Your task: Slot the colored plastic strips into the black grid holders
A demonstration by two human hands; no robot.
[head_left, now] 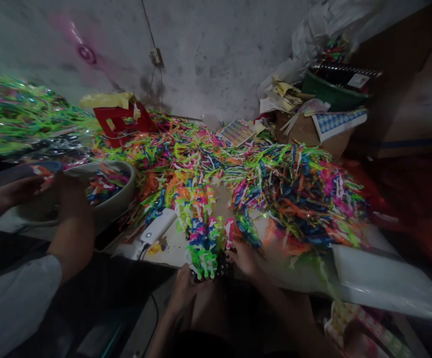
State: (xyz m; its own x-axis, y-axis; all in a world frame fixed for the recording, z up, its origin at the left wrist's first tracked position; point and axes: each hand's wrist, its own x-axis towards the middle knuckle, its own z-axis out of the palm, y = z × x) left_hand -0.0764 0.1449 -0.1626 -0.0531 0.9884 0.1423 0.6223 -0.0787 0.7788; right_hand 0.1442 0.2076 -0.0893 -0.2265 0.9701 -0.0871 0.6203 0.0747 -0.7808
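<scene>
A dark board with holes (222, 266) lies at the table's front edge, bearing rows of small green, blue, pink and orange plastic pieces (203, 233). At its lower left corner, my left hand (183, 286) is closed on the edge of the board. To the right, my right hand (241, 257) pinches a pink and white piece (229, 231) upright over the board's right side. Just left of the rows sits a white power bank (159, 225) with a cable.
Heaps of colourful plastic pieces (286, 199) cover the table behind. On the left, another person's hands (33, 186) work by a pale basin (126, 191). A red stool (121, 122) stands behind, and a clear plastic bag (391, 283) lies at the right edge.
</scene>
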